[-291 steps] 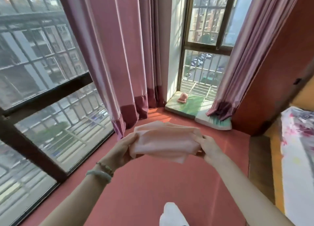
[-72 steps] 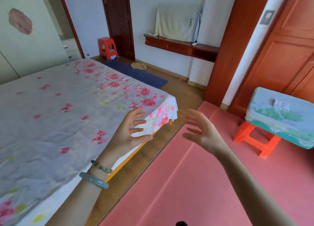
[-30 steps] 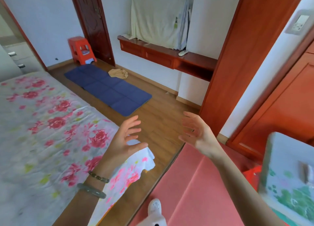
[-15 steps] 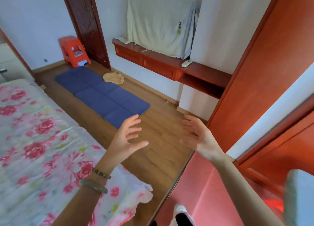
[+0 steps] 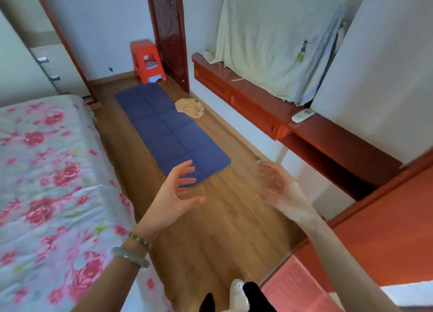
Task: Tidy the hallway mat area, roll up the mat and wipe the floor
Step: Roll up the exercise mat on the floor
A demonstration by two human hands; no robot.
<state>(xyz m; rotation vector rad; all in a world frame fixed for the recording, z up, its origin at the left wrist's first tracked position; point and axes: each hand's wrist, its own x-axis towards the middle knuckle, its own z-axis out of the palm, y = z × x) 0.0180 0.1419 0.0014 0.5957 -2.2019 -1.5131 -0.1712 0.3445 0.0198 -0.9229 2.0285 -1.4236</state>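
Observation:
A blue padded mat [image 5: 168, 131] lies flat on the wooden floor [image 5: 218, 229], running from the doorway toward me. A crumpled beige cloth [image 5: 190, 108] sits on the floor at the mat's right edge, near its far end. My left hand [image 5: 174, 194] is raised in front of me, fingers spread, holding nothing; its fingertips overlap the mat's near corner in the picture. My right hand [image 5: 280, 190] is also up and empty, fingers apart, over the bare floor to the right of the mat.
A bed with a flowered sheet [image 5: 46, 183] fills the left side. A red wall shelf [image 5: 293, 119] with a draped cream cloth [image 5: 269, 44] and a remote [image 5: 303, 115] runs along the right. An orange stool [image 5: 147, 61] stands by the dark door [image 5: 169, 33]. A pink floor mat [image 5: 295, 290] lies underfoot.
The view has moved forward and turned toward the mat, which now lies closer and more lengthwise. Both hands stay raised and empty.

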